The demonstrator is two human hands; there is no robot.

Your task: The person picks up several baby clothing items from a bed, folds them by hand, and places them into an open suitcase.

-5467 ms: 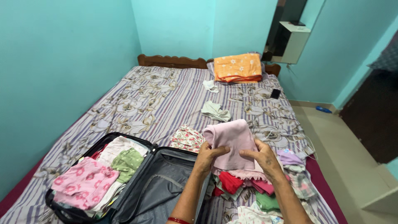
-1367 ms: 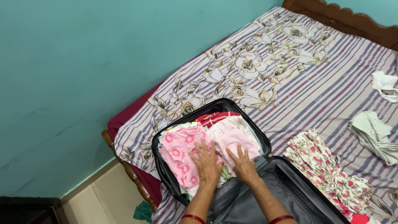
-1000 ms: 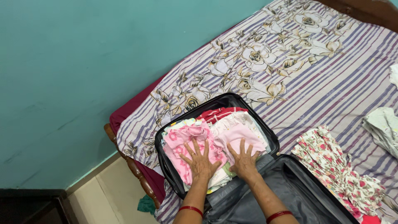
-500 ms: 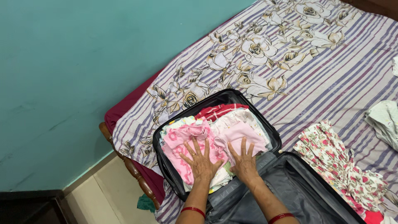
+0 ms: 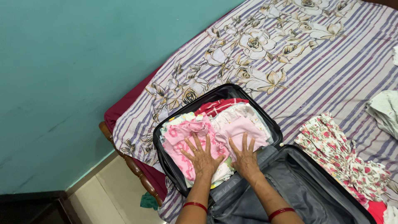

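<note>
Both hands lay flat on folded clothes packed in an open black suitcase (image 5: 166, 164) on the bed.

The left hand (image 5: 203, 157) rested open, fingers spread, on a pink flowered garment (image 5: 182, 141); the right hand (image 5: 245, 157) pressed open-palmed on a pale pink garment (image 5: 240, 128) just beside it. A red striped cloth (image 5: 217, 105) showed at the far edge of that filled half. The grey-lined lid half (image 5: 298, 186) lay open to the right. A floral cloth (image 5: 340, 157) lay near on the striped bedsheet (image 5: 315, 66), beside the teal wall (image 5: 74, 62).
</note>
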